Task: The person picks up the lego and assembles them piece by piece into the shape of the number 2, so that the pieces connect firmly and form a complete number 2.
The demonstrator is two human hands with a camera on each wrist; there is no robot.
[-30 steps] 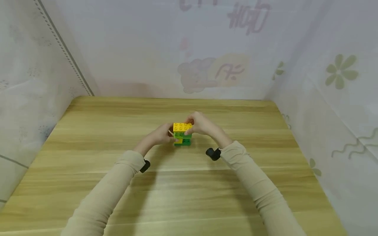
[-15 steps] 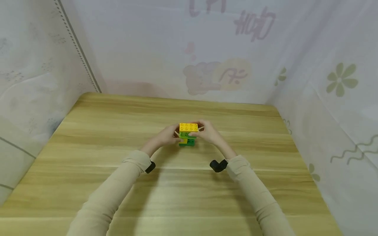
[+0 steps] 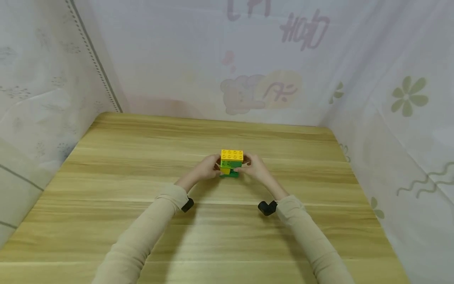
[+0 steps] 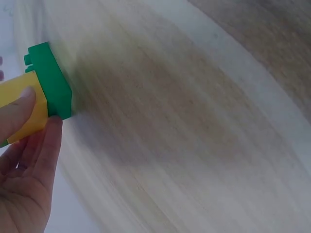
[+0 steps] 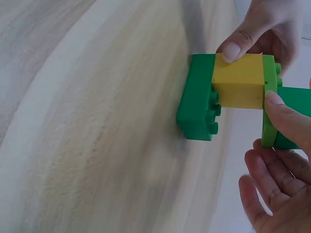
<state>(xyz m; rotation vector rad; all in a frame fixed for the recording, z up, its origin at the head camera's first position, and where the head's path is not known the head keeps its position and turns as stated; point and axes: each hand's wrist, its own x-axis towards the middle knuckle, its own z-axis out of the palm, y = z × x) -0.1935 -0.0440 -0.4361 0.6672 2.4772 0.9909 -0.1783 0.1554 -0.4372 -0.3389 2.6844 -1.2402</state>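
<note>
Both hands hold a stack of toy building bricks at the table's middle. Its base is a dark green brick (image 5: pixel 197 97). A shorter yellow brick (image 5: pixel 238 80) stands on one end of that, with a flat light green brick (image 5: pixel 268 116) above. Higher up are another dark green brick (image 5: pixel 294 102) and, on top, a yellow brick (image 3: pixel 232 154) with its studs showing. My left hand (image 3: pixel 207 167) pinches the lower yellow brick, thumb on its near side. My right hand (image 3: pixel 256 167) grips the flat light green brick from the right, thumb in front and fingers behind.
The wooden table (image 3: pixel 227 236) spreads around the hands. A printed cloth (image 3: pixel 159 59) hangs behind it and along both sides. Black wrist cameras, left (image 3: pixel 187 205) and right (image 3: pixel 267 208), jut inward below the sleeve cuffs.
My right hand has slid from the top of the stack down its right side. The stack and both hands have shifted slightly right. The head view has tilted a little.
</note>
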